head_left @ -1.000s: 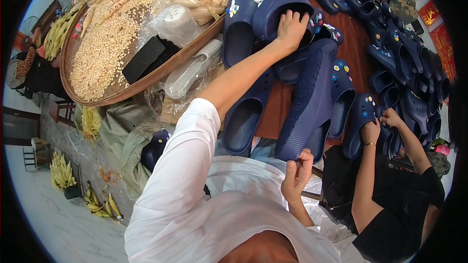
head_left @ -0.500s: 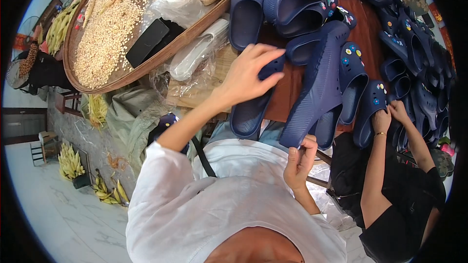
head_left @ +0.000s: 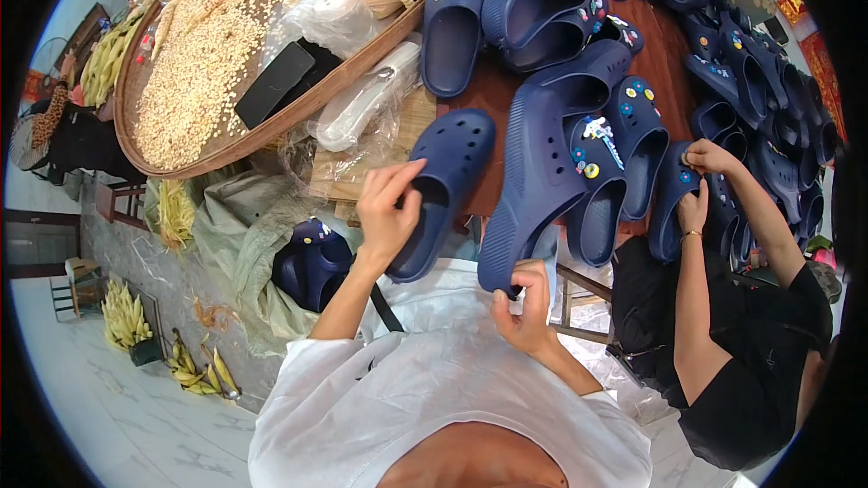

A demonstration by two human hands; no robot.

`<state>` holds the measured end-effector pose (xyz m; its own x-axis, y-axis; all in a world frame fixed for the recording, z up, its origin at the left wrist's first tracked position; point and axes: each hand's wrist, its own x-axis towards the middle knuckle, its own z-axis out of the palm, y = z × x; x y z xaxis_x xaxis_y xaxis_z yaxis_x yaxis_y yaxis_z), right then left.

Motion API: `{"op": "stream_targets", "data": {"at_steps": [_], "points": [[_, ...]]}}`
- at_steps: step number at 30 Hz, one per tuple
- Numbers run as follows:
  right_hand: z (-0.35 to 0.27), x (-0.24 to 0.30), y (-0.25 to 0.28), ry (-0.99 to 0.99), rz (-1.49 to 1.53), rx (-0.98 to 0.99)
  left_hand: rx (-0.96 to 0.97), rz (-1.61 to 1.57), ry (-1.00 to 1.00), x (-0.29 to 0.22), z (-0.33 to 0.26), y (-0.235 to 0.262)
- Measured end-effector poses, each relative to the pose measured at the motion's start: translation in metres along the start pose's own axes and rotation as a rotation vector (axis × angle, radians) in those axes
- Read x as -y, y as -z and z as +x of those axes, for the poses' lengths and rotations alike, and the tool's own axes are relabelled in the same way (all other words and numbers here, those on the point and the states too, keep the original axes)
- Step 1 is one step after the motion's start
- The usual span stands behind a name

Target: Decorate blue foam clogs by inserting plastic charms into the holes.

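My left hand (head_left: 387, 221) is closed on the side rim of a plain navy clog (head_left: 457, 149), its holed toe pointing away from me. My right hand (head_left: 526, 307) pinches the heel of a second navy clog (head_left: 532, 149), which is tipped on its side so its ridged sole edge shows. Just right of that one lie a clog with a white figure charm (head_left: 597, 190) and a clog with flower charms (head_left: 640, 140). Further right, a co-worker's hands (head_left: 703, 176) work at a charm on another navy clog (head_left: 671, 217).
More decorated clogs (head_left: 533, 9) are stacked at the table's back, and a large pile (head_left: 768, 72) fills the right. Left stands a woven tray (head_left: 262, 155) of corn kernels with a black phone (head_left: 276, 86). A sack (head_left: 240, 226) and a bag of clogs (head_left: 312, 262) sit below.
My left hand has come back toward me, closing on the plain clog and drawing it nearer. The clog in my right hand has shifted left and tilted. The co-worker's hands have moved over their clog.
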<state>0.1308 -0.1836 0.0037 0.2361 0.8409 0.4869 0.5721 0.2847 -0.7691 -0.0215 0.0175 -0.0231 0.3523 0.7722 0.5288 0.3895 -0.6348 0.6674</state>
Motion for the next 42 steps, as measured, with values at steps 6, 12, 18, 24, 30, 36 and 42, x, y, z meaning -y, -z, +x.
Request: {"op": "stream_targets", "data": {"at_steps": [6, 12, 18, 24, 30, 36, 42], "points": [[0.002, -0.009, -0.013, -0.003, -0.049, 0.197, -0.117, 0.117, 0.142, 0.021, -0.009, 0.017], [0.006, -0.027, -0.022, -0.054, -0.208, 0.306, -0.161, 0.130, 0.098, 0.021, -0.002, 0.002], [0.018, -0.036, -0.025, -0.114, -0.308, 0.355, -0.150, 0.163, 0.111, 0.013, 0.000, -0.010], [0.036, -0.033, -0.019, -0.106, -0.319, 0.408, -0.093, 0.181, 0.143, 0.001, -0.002, -0.009], [0.046, -0.044, -0.021, -0.075, -0.361, 0.382, -0.131, 0.182, 0.106, 0.016, 0.016, -0.018], [0.061, -0.060, -0.031, -0.049, -0.370, 0.366, -0.139, 0.180, 0.079, 0.026, 0.031, -0.026], [0.059, -0.064, -0.032, -0.075, -0.341, 0.392, -0.123, 0.190, 0.061, 0.017, 0.032, -0.023]]}}
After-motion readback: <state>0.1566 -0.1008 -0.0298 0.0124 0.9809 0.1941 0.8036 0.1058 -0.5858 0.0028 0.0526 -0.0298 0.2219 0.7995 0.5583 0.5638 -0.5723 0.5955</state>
